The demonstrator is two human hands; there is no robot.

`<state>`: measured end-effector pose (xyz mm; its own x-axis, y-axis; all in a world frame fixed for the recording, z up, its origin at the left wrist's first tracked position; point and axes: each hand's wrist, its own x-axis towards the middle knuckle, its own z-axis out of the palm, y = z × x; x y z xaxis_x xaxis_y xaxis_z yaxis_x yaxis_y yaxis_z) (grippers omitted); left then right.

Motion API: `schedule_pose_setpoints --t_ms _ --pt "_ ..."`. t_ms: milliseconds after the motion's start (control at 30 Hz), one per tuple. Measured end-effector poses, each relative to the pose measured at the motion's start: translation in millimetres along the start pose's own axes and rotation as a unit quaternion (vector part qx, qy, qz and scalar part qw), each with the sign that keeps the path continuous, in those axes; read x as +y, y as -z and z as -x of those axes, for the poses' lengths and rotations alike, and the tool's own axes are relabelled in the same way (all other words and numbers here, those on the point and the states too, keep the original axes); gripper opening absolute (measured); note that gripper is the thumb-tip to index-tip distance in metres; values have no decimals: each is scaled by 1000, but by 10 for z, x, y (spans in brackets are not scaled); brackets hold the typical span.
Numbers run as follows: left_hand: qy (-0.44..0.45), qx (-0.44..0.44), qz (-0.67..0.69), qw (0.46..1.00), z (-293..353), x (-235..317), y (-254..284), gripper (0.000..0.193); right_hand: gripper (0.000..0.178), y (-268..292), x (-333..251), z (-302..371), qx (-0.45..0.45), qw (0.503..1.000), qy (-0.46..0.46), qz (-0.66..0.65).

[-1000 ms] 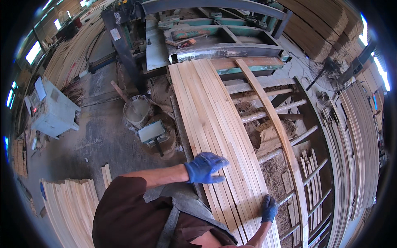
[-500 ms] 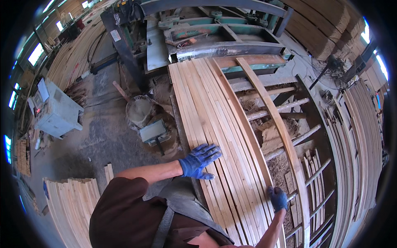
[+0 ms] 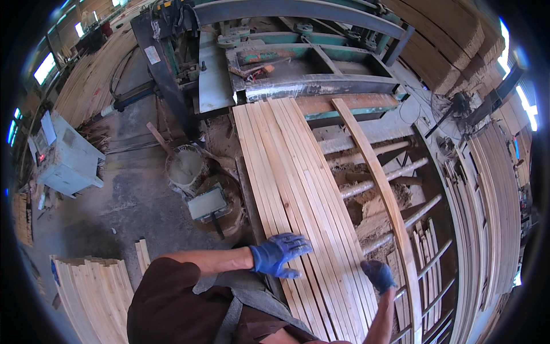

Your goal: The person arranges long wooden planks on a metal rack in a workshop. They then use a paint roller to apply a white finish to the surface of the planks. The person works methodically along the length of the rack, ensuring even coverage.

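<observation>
A row of long, pale wooden strips (image 3: 298, 189) lies side by side on the metal-framed bench in front of me. My left hand (image 3: 279, 255), in a blue glove, rests on the left part of the row with its fingers spread. At the row's right edge is my right hand (image 3: 379, 276), also in a blue glove. Its fingertips reach the outermost strip, but the back of the hand hides most of the fingers, so their grip does not show. Right of the row, a single longer board (image 3: 378, 172) lies across the bench's round bars.
A green and grey machine frame (image 3: 321, 86) stands at the far end. On the left are a bucket (image 3: 186, 166), a small tray (image 3: 207, 204) and a grey control cabinet (image 3: 71, 155). Stacked wood (image 3: 94, 286) stands at lower left; more long strips (image 3: 492, 200) lie far right.
The row's right-hand strip, which showed a darker side face before, now sits level with the others. My right hand has turned a little. The view has shifted slightly.
</observation>
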<state>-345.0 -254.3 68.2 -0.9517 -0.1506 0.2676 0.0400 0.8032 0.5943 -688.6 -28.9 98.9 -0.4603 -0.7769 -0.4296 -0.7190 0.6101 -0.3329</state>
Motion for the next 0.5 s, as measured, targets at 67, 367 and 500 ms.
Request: schedule_pose_setpoints --t_ms 67,367,500 --pt "53 16 61 997 -232 -384 395 69 43 -70 -268 -384 35 999 7 -17" --pt "342 132 -295 882 -1294 -3258 2143 80 40 -482 -445 -1103 126 963 60 -232" --pt "356 123 -323 868 -1465 -3676 2177 84 38 -481 -264 -1130 59 968 18 -244"
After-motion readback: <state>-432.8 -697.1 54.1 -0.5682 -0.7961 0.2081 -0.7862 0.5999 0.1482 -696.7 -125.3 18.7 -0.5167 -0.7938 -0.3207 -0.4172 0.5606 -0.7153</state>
